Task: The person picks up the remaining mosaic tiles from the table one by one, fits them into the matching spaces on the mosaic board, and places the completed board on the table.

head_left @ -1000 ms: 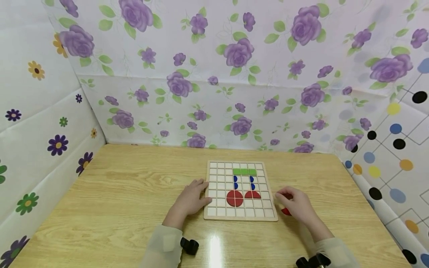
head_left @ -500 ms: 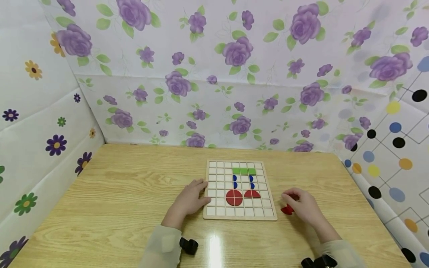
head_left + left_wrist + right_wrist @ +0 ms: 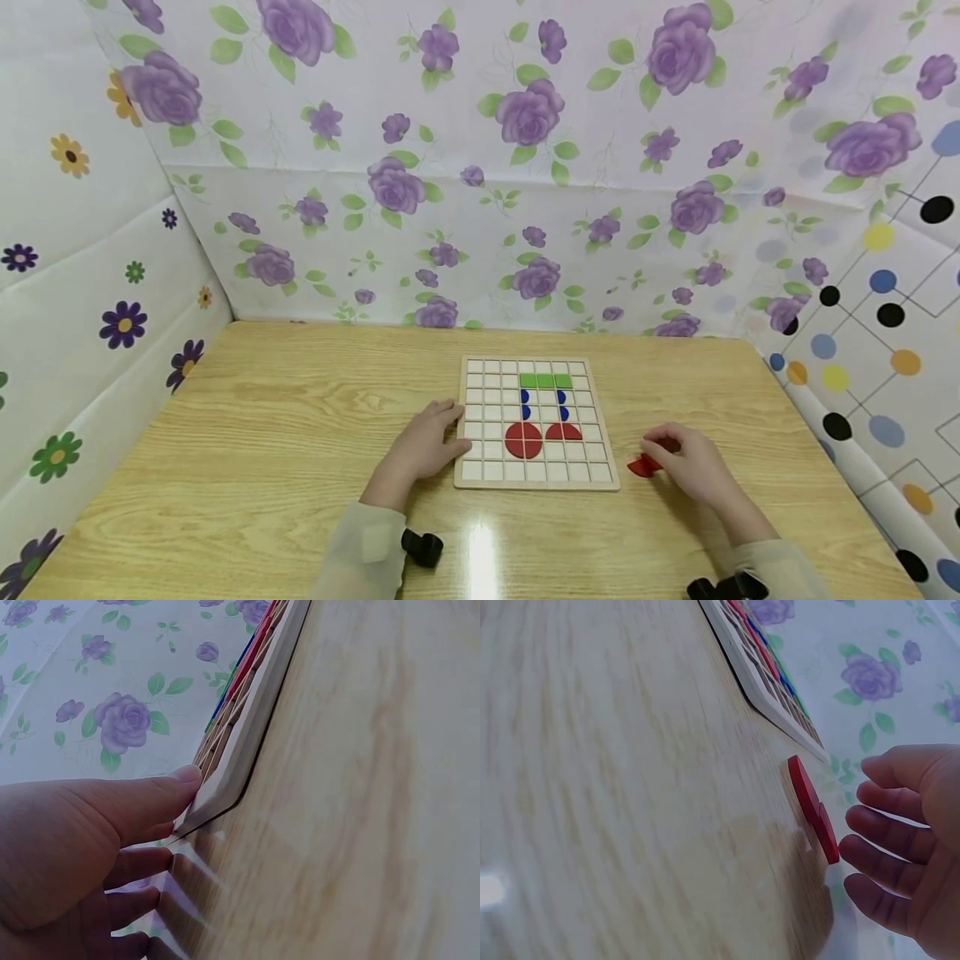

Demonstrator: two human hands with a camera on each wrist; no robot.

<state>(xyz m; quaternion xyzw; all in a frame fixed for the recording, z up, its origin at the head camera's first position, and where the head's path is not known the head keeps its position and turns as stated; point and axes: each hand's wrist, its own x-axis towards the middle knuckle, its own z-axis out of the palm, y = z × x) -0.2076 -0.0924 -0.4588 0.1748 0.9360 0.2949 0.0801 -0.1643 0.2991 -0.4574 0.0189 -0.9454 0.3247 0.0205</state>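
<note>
A square wooden grid board (image 3: 592, 475) lies on the table with coloured pieces set in its cells. Over its left edge rests my left hand (image 3: 423, 442); in the left wrist view the thumb (image 3: 161, 795) touches the rim and the other fingers spread below. To the right of the board, two red pieces (image 3: 804, 787) lie on the table, overlapping or touching. My right hand (image 3: 690, 462) hovers just beside these red wedge-like pieces (image 3: 642, 467), fingers loosely bent. Nothing is visible between its fingers in the right wrist view, and the fingertips come close to one piece.
In the board sit green squares (image 3: 545, 381), blue half-rounds (image 3: 526, 405), a red disc (image 3: 523, 440) made of quarters and a red half-disc (image 3: 564, 432). A flowered cloth (image 3: 465, 250) hangs behind the wooden table (image 3: 300, 392).
My right hand has drawn away from the board to the right, and more of the red pieces shows beside it. The left hand stays at the board's edge.
</note>
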